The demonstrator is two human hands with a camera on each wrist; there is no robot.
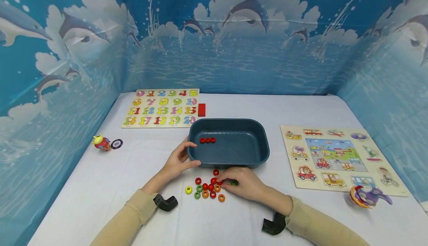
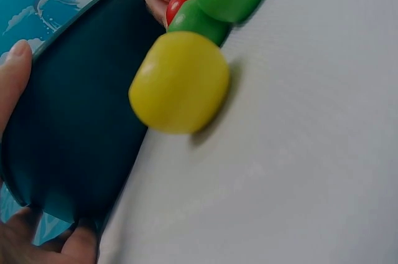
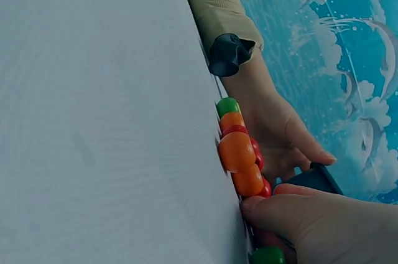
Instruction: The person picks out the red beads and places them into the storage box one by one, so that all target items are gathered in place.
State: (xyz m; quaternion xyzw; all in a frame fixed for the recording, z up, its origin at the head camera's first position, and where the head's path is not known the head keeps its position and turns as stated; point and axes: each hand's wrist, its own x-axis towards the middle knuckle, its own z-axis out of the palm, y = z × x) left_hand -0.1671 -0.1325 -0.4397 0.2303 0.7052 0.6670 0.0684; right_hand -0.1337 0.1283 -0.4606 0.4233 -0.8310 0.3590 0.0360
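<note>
A dark teal plastic tray point(image 1: 230, 157) stands on the table with 3 red beads point(image 1: 207, 140) in a row inside. My left hand point(image 1: 177, 160) grips the tray's near left corner, thumb on its front wall and fingers at its left rim. My right hand point(image 1: 245, 183) is low in front of the tray, its thumb and index finger pinching a red bead point(image 1: 219, 182). A green bead point(image 1: 234, 183) lies partly under that hand. Left of it are loose red, orange point(image 1: 221, 198) and green beads, and a yellow bead point(image 1: 188, 190) at the outer end.
Behind the tray lie a number puzzle board point(image 1: 160, 108) and a red block point(image 1: 201, 110). At the right is a vehicle puzzle board point(image 1: 297, 184) with a purple toy figure point(image 1: 367, 197) at its near edge. A small toy figure point(image 1: 101, 143) and a round chip point(image 1: 116, 144) stand at the left.
</note>
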